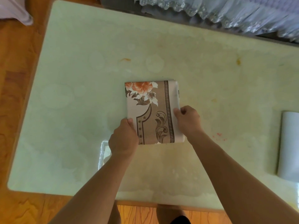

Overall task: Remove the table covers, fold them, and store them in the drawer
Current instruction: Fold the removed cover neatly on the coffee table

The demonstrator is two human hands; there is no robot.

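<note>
while the folded cover (152, 112) lies on the table (80, 78), the left hand (123, 139) and right hand (187, 120) grip its side edges, fingers curled on cloth — folding looks finished. next: lift it between the fingers — no drawer visible.

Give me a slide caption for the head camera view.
Both hands, left and right, grip a folded floral table cover.

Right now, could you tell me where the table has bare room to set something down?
Bare: the table left of the folded cover, the far strip toward the lace curtain, and between the cover and the grey roll. Crowded: the middle, with both hands on the cover.
</note>
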